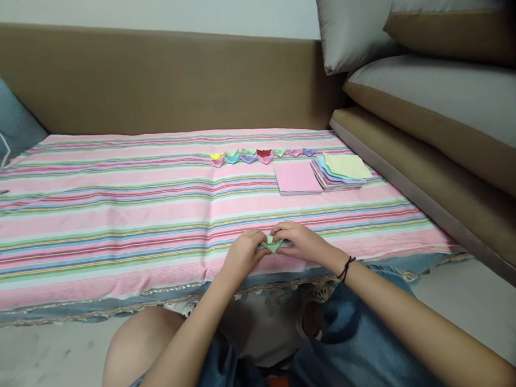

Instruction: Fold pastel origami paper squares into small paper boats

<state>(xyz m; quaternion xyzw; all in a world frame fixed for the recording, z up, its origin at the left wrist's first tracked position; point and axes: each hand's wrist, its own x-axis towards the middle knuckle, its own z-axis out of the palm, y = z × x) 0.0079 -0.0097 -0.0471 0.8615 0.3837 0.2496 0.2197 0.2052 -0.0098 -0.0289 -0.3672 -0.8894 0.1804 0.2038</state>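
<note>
Between my two hands, close to the front edge of the striped cloth, is a small green folded paper boat (pixel 271 246). My left hand (pixel 246 250) pinches its left end, and my right hand (pixel 300 243) grips the right end, thumb and fingers closed on the paper. The fingers cover both tips of the boat. Farther back stands a cluster of small folded paper boats (pixel 248 158) in several colours, among them a dark red boat (pixel 264 153) and a yellow one (pixel 216 156).
A pink stack of square paper (pixel 298 178) lies beside a fanned multicoloured paper stack (pixel 345 167). Under everything is a striped cloth (pixel 115 232). Large cushions (pixel 441 113) are piled along the right side, and a brown backrest (pixel 173 78) runs behind.
</note>
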